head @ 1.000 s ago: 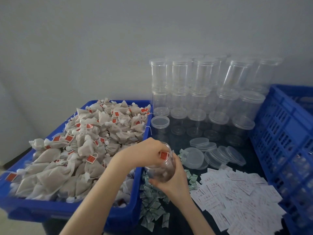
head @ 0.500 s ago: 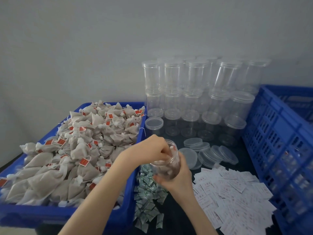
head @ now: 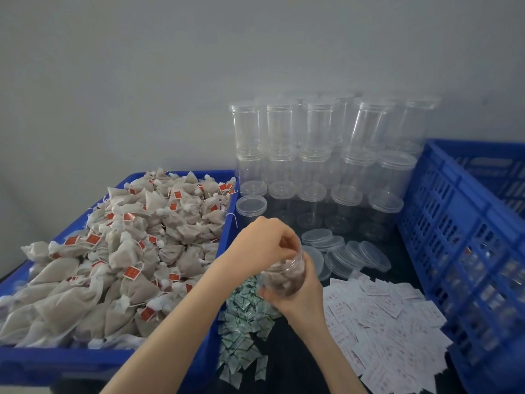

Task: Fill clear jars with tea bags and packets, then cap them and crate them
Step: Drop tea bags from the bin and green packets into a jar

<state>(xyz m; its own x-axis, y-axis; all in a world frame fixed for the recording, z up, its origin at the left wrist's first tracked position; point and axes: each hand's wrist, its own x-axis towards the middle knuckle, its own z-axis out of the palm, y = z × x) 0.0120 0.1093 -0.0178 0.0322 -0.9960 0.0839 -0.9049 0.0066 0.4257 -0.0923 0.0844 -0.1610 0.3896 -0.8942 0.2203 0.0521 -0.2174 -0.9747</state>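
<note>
We see the right hand (head: 301,294) gripping a clear jar (head: 284,275) from below, above the green packets (head: 244,317). The left hand (head: 264,243) curls over its mouth, fingertips hidden, so whether it pinches anything we cannot tell. Tea bags (head: 119,251) fill the left bin (head: 56,362).

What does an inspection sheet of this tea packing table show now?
Surface: dark table, mostly covered.
Job's things: tea bags heaped in blue tub; empty clear jars stacked at the wall; loose lids; green packets; white packets; blue crate on the right.
Clutter: nothing seen.
Grips: right hand holds the part-filled jar; left hand has its fingers at the jar's mouth.
Cables: nothing seen.
Surroundings: plain grey wall.
</note>
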